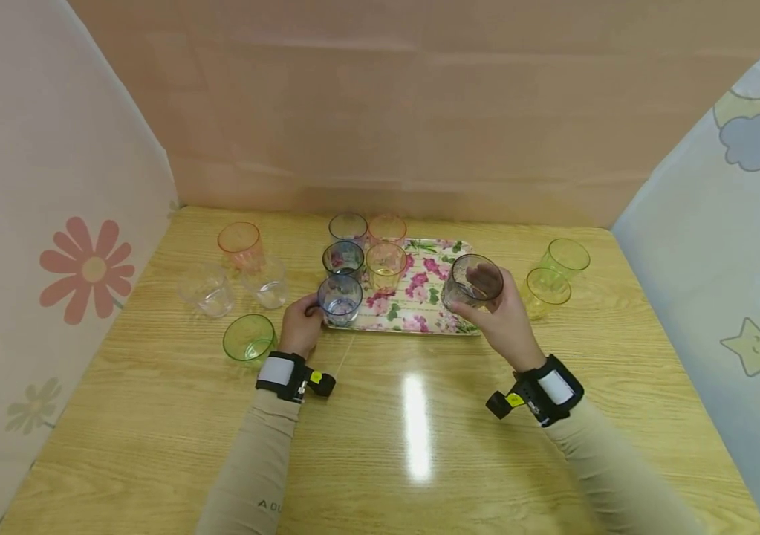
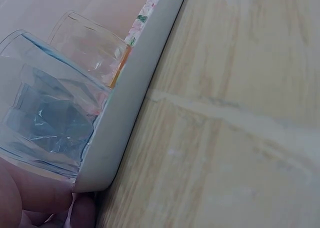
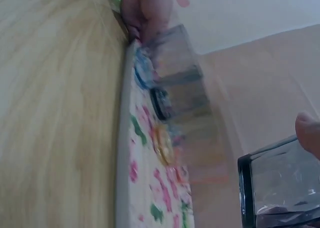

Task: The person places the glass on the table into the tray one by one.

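Observation:
My right hand [image 1: 512, 327] holds a grey tumbler [image 1: 463, 291] above the right part of a floral tray [image 1: 420, 293]. The tumbler's dark base shows in the right wrist view, apart from the tray. At the tray's front left corner, my left hand [image 1: 301, 328] grips the edge; some of its fingers are hidden. Close beside that hand stands a blue tumbler [image 1: 339, 306] on the tray. Behind it are a dark tumbler [image 1: 342, 261], a second bluish tumbler [image 1: 348, 227], a yellow-orange tumbler [image 1: 385, 275] and a pink tumbler [image 1: 388, 227].
Left of the tray stand a red tumbler [image 1: 241, 245], two clear tumblers [image 1: 214, 297] and a green tumbler [image 1: 249, 343]. To the right are a lime tumbler [image 1: 567, 256] and a yellow tumbler [image 1: 547, 290]. Covered walls edge the wooden table [image 1: 380, 446].

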Tool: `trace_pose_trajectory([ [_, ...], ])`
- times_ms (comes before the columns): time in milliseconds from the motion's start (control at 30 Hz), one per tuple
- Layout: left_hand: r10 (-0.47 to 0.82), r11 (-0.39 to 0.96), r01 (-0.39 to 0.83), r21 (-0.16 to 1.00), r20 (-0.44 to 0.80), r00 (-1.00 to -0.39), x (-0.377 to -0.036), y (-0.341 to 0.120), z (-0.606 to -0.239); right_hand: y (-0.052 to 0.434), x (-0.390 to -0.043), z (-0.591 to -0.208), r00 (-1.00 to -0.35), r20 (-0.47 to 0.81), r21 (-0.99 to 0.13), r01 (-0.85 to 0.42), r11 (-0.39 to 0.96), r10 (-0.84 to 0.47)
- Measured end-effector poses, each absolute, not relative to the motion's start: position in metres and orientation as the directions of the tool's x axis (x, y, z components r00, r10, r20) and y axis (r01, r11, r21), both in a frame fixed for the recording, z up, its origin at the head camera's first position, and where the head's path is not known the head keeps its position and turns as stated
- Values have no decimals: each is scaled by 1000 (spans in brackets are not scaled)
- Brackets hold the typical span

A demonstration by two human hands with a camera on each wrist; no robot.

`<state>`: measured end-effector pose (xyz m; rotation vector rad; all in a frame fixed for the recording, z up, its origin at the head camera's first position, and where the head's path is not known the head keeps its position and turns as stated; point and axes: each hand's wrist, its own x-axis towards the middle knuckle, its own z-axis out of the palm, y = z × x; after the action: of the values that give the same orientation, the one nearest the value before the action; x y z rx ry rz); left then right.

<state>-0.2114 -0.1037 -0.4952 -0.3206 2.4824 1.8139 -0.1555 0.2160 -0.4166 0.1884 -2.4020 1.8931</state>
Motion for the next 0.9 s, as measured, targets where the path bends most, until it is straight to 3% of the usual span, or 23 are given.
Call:
trace_pose_trajectory([
  [333, -121, 292, -170, 941, -140, -983, -211, -104, -496, 166, -168, -440, -994, 79, -948, -99, 303, -79],
  [500, -119, 288, -171, 942, -142, -983, -211, -103, -496, 151, -171, -451, -991, 80, -963, -103, 248, -104],
  [900, -130, 289, -171, 942, -138, -982, -211, -104, -497, 124, -177, -468, -1000, -3, -933, -4, 360, -18],
])
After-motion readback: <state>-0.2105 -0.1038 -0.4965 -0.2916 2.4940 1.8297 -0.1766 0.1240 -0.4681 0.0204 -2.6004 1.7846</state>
